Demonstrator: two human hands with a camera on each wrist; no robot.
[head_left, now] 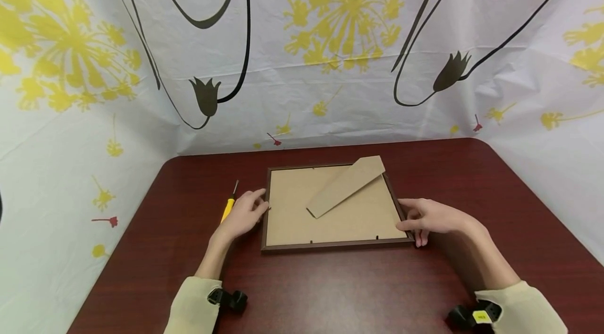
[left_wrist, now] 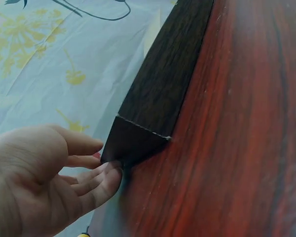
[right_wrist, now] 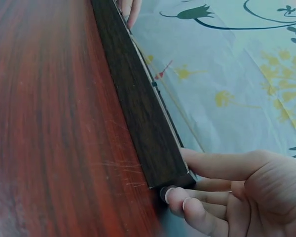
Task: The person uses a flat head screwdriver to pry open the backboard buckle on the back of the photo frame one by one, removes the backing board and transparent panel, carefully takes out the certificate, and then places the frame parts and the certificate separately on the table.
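Observation:
A dark wooden picture frame [head_left: 332, 244] lies face down on the table, its tan backing board [head_left: 292, 213] up. A cardboard stand flap [head_left: 346, 186] lies slanted across the board. My left hand [head_left: 245, 213] rests against the frame's left edge; relaxed fingertips [left_wrist: 106, 177] touch the frame's side [left_wrist: 155, 103]. My right hand [head_left: 429, 217] lies at the front right corner. There the thumb lies on the frame's edge [right_wrist: 138, 113] and the fingertips [right_wrist: 180, 197] touch the corner. Neither hand has lifted the frame.
A yellow-handled screwdriver [head_left: 228, 207] lies on the dark red table [head_left: 330, 292] just left of my left hand. A flowered white cloth [head_left: 302, 61] walls the table at the back and on both sides. The table's corners are rounded.

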